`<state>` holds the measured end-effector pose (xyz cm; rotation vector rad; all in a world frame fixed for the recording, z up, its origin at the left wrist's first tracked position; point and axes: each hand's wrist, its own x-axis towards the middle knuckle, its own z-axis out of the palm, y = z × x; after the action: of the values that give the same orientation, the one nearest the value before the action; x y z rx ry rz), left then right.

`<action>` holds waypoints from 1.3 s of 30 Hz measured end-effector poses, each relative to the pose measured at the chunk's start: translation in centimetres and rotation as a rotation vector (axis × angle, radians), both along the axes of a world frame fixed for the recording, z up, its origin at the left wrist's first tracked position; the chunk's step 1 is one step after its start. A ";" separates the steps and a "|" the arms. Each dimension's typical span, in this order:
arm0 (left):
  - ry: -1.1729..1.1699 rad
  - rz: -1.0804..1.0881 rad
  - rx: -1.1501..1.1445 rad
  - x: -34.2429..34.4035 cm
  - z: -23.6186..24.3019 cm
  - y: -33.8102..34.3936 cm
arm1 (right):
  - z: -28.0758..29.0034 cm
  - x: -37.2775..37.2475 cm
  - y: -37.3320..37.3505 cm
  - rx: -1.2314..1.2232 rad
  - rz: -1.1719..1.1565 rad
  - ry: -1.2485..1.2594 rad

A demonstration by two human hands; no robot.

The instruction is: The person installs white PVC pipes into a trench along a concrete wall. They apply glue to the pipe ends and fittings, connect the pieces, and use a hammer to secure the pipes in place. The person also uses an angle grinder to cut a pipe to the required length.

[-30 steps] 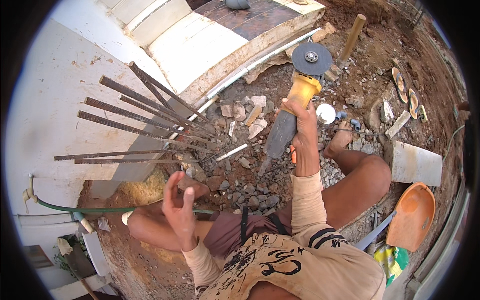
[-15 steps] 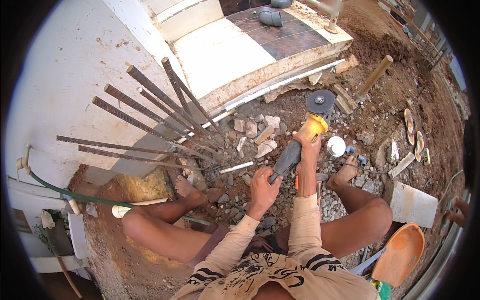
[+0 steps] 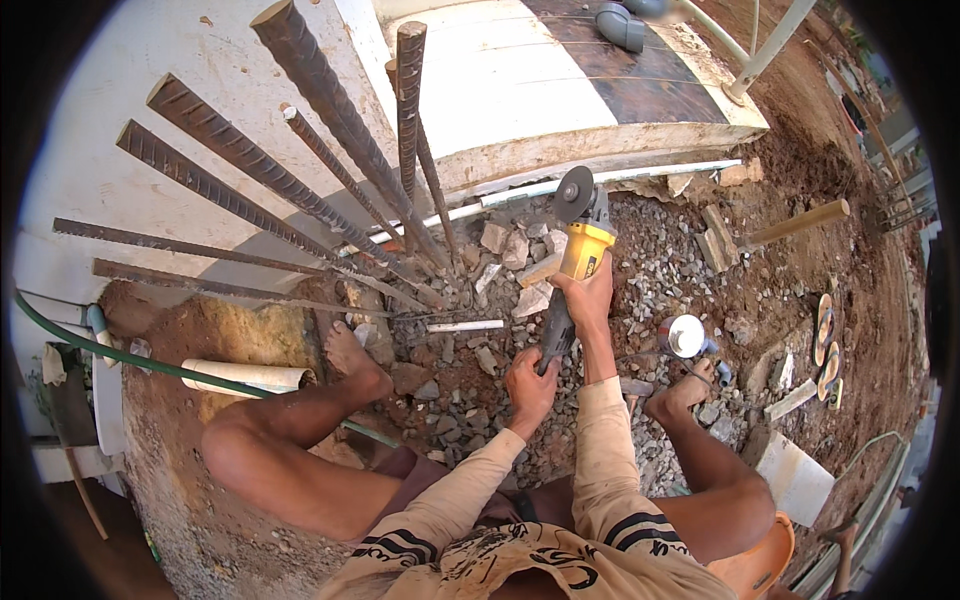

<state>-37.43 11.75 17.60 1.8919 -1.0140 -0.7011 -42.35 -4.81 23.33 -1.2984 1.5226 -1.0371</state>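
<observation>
My right hand (image 3: 590,300) is wrapped round an angle grinder (image 3: 586,250) just below its yellow gear housing. My left hand (image 3: 532,385) grips the dark rear end of the tool near the cord. The dark cutting disc (image 3: 574,196) points away from me, right of a cluster of upright and leaning ribbed steel bars (image 3: 352,140) beside the white wall (image 3: 100,195). The disc is not visibly touching them; whether it spins, I cannot tell. A short white pipe (image 3: 465,326) lies on the rubble below the bars.
Tiled step (image 3: 480,70) with grey elbow fittings (image 3: 620,28); wooden stake (image 3: 795,222), white tin (image 3: 686,335), sandals (image 3: 825,330), concrete block (image 3: 795,470), orange pan (image 3: 755,568), green hose (image 3: 150,362), larger pipe (image 3: 248,376). My bare legs are folded either side amid rubble (image 3: 650,450).
My left hand, free a second ago, has closed on the grinder's rear end. The tool has turned and swung left toward the bars. My view has tilted, and the bars appear larger.
</observation>
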 end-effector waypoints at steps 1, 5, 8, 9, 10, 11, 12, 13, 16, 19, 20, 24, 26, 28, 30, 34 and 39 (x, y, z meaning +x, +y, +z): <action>-0.001 0.005 0.002 0.3 -0.6 0.0 | -0.2 0.2 -0.4 -0.004 0.033 0.041; 0.390 -0.154 0.215 2.3 -0.7 -1.0 | -0.5 1.0 -2.2 -0.023 0.172 0.164; 0.529 -0.072 0.108 2.8 -1.6 -2.1 | 0.1 2.6 -2.9 -0.026 0.265 0.204; 0.510 -0.109 0.124 3.0 -1.6 -2.8 | -0.1 2.6 -3.6 -0.030 0.280 0.241; 0.571 -0.118 0.074 2.8 -1.6 -3.8 | -0.2 2.4 -4.3 -0.033 0.293 0.278; 0.627 -0.120 0.025 2.8 -1.7 -4.8 | -0.2 2.5 -4.7 -0.022 0.311 0.291; 0.682 -0.127 -0.024 2.8 -1.8 -5.8 | -0.3 2.4 -5.2 -0.011 0.325 0.306; 0.950 -0.199 0.000 3.1 -2.0 -6.8 | -0.2 2.1 -5.9 0.000 0.335 0.322; 1.437 -0.027 -0.173 5.0 -7.9 -9.7 | 0.5 3.1 -6.5 -0.014 0.375 0.291; 1.113 0.077 -0.038 2.9 -7.7 -16.4 | 2.1 2.8 -7.7 -0.017 0.460 0.282; 1.090 0.087 -0.079 2.1 -7.9 -18.5 | 2.2 2.7 -7.8 -0.006 0.486 0.267; 1.019 0.145 -0.196 1.8 -9.4 -24.5 | 1.7 3.2 -7.4 0.054 0.527 0.372; 1.001 0.131 -0.223 1.6 -9.0 -26.3 | 0.3 1.8 -8.5 -0.034 0.536 0.347; 0.982 0.133 -0.252 2.4 -8.6 -26.8 | 0.4 2.3 -8.9 -0.027 0.532 0.298; 0.966 0.139 -0.266 3.1 -8.2 -26.9 | 0.4 2.7 -9.4 0.022 0.564 0.304; 0.958 0.152 -0.272 3.9 -7.5 -26.7 | -0.6 2.5 -7.8 0.019 0.579 0.320; 0.948 0.149 -0.290 5.1 -7.2 -27.5 | 0.2 3.8 -7.2 -0.022 0.497 0.338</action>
<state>-32.29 -15.74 10.41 1.1342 -0.3284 -1.1285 -38.51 -11.98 23.54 -1.8174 1.3188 -0.5342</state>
